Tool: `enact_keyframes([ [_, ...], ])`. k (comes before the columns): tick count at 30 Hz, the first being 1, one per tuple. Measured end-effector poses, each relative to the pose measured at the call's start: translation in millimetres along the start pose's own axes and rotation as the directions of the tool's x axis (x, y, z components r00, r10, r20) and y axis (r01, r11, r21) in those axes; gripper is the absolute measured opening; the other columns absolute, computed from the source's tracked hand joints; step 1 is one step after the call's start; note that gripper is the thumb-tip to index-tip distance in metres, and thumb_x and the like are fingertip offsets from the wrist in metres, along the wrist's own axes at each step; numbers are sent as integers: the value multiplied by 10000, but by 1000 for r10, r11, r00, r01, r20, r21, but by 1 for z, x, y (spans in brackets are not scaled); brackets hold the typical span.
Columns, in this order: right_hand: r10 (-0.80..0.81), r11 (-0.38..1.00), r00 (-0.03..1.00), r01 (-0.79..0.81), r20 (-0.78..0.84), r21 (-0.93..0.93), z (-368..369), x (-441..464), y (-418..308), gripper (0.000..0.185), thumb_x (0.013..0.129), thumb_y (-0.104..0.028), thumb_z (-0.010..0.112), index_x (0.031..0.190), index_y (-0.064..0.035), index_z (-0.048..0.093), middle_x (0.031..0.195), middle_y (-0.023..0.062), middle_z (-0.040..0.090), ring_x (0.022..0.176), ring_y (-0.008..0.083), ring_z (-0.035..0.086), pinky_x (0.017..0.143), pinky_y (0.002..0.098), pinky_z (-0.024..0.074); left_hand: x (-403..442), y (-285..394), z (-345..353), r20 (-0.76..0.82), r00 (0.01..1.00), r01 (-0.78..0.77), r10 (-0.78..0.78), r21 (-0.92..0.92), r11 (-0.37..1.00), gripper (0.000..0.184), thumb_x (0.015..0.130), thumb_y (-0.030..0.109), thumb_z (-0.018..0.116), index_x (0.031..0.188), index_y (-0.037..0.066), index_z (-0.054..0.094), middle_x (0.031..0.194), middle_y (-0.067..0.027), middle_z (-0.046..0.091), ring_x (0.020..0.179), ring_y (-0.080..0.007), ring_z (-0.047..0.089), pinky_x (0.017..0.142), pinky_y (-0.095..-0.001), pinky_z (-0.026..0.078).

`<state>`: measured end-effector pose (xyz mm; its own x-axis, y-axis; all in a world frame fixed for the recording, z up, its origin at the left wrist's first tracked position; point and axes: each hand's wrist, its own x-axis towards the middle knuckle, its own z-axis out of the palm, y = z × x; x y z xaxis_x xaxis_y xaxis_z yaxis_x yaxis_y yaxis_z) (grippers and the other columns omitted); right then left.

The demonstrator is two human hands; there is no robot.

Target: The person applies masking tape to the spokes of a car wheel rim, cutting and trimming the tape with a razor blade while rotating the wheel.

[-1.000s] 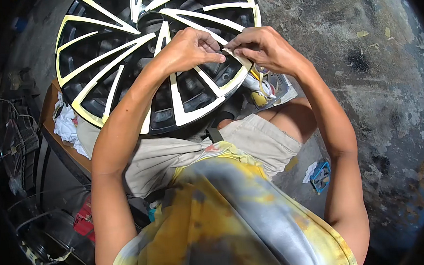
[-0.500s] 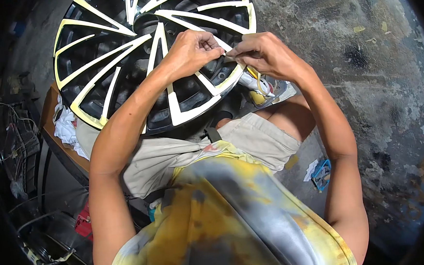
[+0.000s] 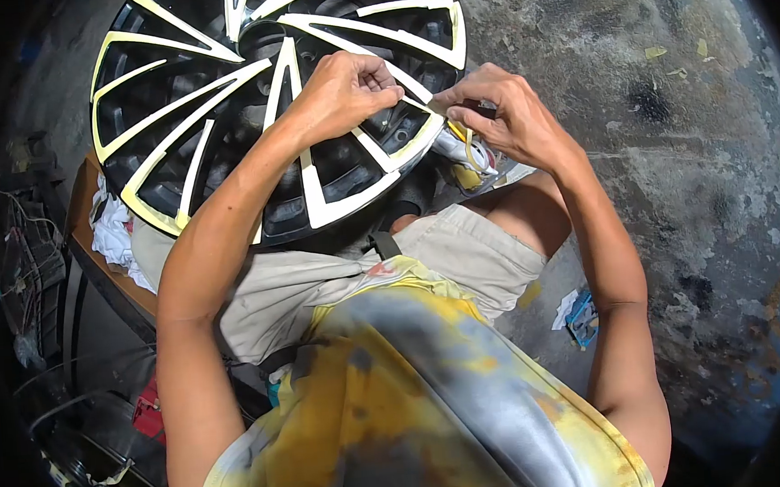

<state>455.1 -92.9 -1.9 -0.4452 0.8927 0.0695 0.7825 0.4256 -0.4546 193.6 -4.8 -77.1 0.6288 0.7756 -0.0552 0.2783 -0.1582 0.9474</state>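
Note:
A black multi-spoke wheel rim (image 3: 286, 221) lies in front of my lap, its spoke faces and outer edge covered with pale yellow masking tape (image 3: 352, 203). Over the spokes on the right side, my left hand (image 3: 349, 90) is closed, thumb and fingertips pinched at one end of a narrow tape strip. My right hand (image 3: 509, 116) is at the rim's right edge. Its index finger reaches onto the tape there, while the thumb stays apart below and the other fingers curl loosely. The contact under that index fingertip is partly hidden.
Beneath my right hand, a container of supplies (image 3: 472, 160) stands beside the wheel. A blue object (image 3: 582, 319) with white paper lies on the stained concrete floor (image 3: 672, 182). On the left are a cardboard box (image 3: 84, 204) with white cloth or paper (image 3: 114, 233), and a red object (image 3: 148, 410).
My hands have moved apart: the right shifted slightly right, its thumb and index finger separating. The left stays pinched. The whole view has shifted a little.

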Motion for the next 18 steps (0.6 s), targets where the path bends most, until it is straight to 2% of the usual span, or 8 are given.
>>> enact_keyframes([
  [4, 172, 978, 985, -172, 10, 118, -4, -5, -14, 248, 985, -133, 777, 1208, -42, 834, 1074, 153, 813, 999, 312, 756, 904, 431, 607, 0, 0, 2, -3, 1000, 4, -4, -17, 1000, 293, 930, 238, 832, 945, -54, 808, 750, -55, 723, 688, -93, 626, 659, -297, 532],
  [6, 281, 939, 960, -278, 14, 202, -6, -9, -20, 246, 986, -132, 779, 1207, -38, 833, 1084, 162, 814, 998, 308, 762, 910, 432, 607, 0, -4, 3, -7, 1000, -31, 30, -12, 999, 297, 968, 269, 832, 945, -25, 798, 740, 4, 666, 671, -61, 547, 616, -275, 454],
  [7, 258, 950, 966, -255, 5, 182, -5, -11, -20, 245, 987, -132, 780, 1207, -38, 834, 1089, 167, 815, 994, 305, 765, 910, 427, 607, 0, -5, 3, -5, 999, -49, 49, -10, 999, 301, 987, 285, 831, 946, -11, 794, 735, 33, 637, 662, -45, 507, 594, -264, 414],
  [9, 211, 968, 977, -207, -15, 139, -3, -16, -17, 244, 990, -133, 782, 1209, -38, 834, 1100, 176, 816, 986, 299, 772, 909, 417, 606, 1, -5, 4, -3, 999, -33, 33, -9, 999, 299, 987, 287, 833, 957, -8, 800, 735, 34, 638, 660, -43, 502, 589, -264, 408],
  [12, 243, 966, 968, -237, -57, 105, 1, -20, -27, 248, 994, -132, 784, 1214, -25, 829, 1125, 176, 820, 987, 290, 777, 919, 405, 604, -1, -1, 3, -6, 1000, -25, 25, -18, 1000, 289, 991, 281, 829, 969, -6, 804, 735, 37, 635, 657, -41, 497, 585, -264, 399],
  [15, 350, 925, 934, -331, -76, 187, 11, -23, -31, 255, 1010, -125, 777, 1224, 7, 818, 1097, 165, 832, 965, 229, 781, 910, 378, 601, -2, 2, 4, -9, 1000, -26, 26, -16, 1000, 281, 998, 276, 823, 970, -3, 803, 730, 41, 626, 654, -39, 489, 583, -263, 388],
  [18, 502, 814, 861, -440, -78, 378, 25, -26, -34, 247, 991, -134, 756, 1174, 20, 818, 1045, 222, 819, 904, 330, 797, 863, 392, 606, -1, 2, 9, 8, 999, -39, 39, -40, 998, 282, 1003, 279, 822, 969, 0, 804, 718, 46, 613, 650, -37, 480, 582, -264, 378],
])
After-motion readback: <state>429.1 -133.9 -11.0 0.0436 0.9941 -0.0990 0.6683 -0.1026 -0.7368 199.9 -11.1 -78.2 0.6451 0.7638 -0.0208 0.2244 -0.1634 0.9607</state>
